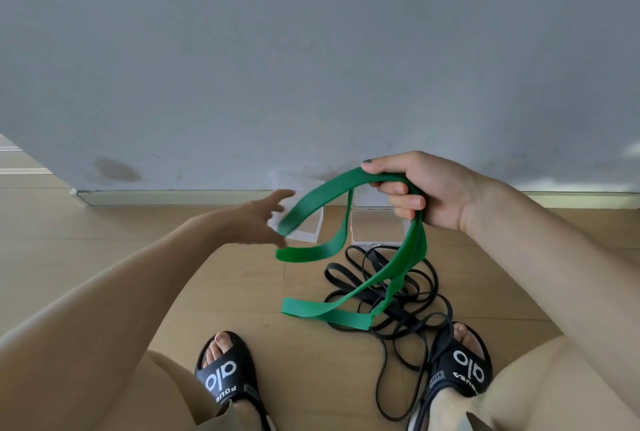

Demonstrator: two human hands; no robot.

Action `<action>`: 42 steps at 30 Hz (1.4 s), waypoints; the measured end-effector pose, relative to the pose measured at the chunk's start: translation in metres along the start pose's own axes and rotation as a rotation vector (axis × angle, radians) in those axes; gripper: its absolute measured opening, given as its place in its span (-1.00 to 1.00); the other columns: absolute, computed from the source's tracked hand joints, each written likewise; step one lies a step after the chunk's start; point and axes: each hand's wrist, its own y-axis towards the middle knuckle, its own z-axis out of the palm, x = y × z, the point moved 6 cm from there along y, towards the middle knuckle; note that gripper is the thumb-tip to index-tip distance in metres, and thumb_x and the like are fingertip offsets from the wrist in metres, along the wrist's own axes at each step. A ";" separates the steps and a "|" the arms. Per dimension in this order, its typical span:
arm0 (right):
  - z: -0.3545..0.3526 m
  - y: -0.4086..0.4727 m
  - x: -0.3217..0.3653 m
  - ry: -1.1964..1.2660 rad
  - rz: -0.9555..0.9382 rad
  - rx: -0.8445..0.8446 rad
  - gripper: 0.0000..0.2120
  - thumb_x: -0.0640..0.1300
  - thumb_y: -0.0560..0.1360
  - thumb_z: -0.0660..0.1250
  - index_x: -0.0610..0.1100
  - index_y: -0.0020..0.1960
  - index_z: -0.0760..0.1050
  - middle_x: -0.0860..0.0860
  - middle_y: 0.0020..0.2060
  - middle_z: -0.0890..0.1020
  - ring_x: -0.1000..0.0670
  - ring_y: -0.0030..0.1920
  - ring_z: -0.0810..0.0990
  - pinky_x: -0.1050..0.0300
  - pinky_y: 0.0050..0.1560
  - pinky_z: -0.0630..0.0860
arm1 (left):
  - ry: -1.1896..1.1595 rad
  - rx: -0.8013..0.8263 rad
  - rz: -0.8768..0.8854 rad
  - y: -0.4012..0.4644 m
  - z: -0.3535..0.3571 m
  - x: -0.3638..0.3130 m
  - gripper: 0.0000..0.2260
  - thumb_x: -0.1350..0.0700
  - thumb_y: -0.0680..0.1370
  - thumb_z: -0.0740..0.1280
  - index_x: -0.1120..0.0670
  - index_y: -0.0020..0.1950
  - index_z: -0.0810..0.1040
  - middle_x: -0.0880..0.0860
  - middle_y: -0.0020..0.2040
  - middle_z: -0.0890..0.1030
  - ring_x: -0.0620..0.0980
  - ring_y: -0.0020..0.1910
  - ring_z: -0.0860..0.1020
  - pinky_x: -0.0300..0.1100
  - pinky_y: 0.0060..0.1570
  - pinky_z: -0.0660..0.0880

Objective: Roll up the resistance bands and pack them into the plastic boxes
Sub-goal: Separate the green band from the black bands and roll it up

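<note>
— Two bands on hand, yes?

— Two. Item one: green band, gripped in your right hand, fingers curled round it near the top; its loops hang loose, the lowest lying over the black band, which sits tangled on the floor between your sandals. Item two: your left hand, fingers spread, holding nothing, reaching toward the green loop and just beside it.

— Boxes?

— Two clear boxes against the wall, behind the bands. Contents cannot be told.

— Advice for the roll?

— Catch one flat end with your left hand, lift the green clear of the black so nothing snags, lay the strip flat without twist, then wind it tightly from that end. Likely it springs open if you slacken, so keep a pinch on the coil until it sits in a box.
</note>
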 end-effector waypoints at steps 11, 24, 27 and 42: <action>0.021 0.002 0.002 -0.219 0.017 0.138 -0.74 0.04 0.65 0.29 -0.09 -0.13 0.46 0.06 -0.49 0.30 0.09 -0.58 0.24 0.17 -0.43 0.26 | -0.344 -0.088 0.514 -0.031 0.004 -0.103 -0.65 0.13 0.51 0.47 0.10 0.28 0.56 0.03 0.15 0.68 -0.01 0.20 0.64 0.02 0.34 0.52; -0.002 0.007 -0.021 -0.653 0.116 0.132 -0.70 0.13 0.64 0.31 -0.07 -0.11 0.58 -0.08 -0.33 0.64 -0.04 -0.35 0.63 0.05 -0.21 0.61 | 0.246 -0.192 0.506 -0.037 -0.025 -0.086 -0.73 -0.04 0.54 0.44 -0.12 0.23 0.56 -0.13 -0.02 0.58 -0.08 -0.02 0.55 0.01 0.08 0.53; -0.001 0.011 -0.021 -0.733 0.079 0.153 -0.65 0.15 0.66 0.26 -0.08 -0.08 0.61 -0.05 -0.20 0.73 0.00 -0.18 0.70 0.06 0.03 0.58 | 0.239 -0.211 0.550 -0.044 -0.034 -0.087 -0.74 -0.03 0.54 0.43 -0.13 0.23 0.57 -0.12 -0.02 0.57 -0.11 -0.04 0.55 -0.05 0.04 0.52; 0.028 0.033 -0.019 -0.475 -0.297 -0.067 -0.61 0.23 0.57 0.36 -0.12 -0.03 0.64 0.03 -0.26 0.70 0.09 -0.24 0.61 0.09 -0.11 0.47 | 0.218 -0.256 0.501 -0.042 -0.039 -0.095 -0.78 -0.13 0.43 0.50 -0.05 -0.19 0.54 -0.06 -0.33 0.53 -0.11 -0.27 0.48 -0.17 -0.27 0.43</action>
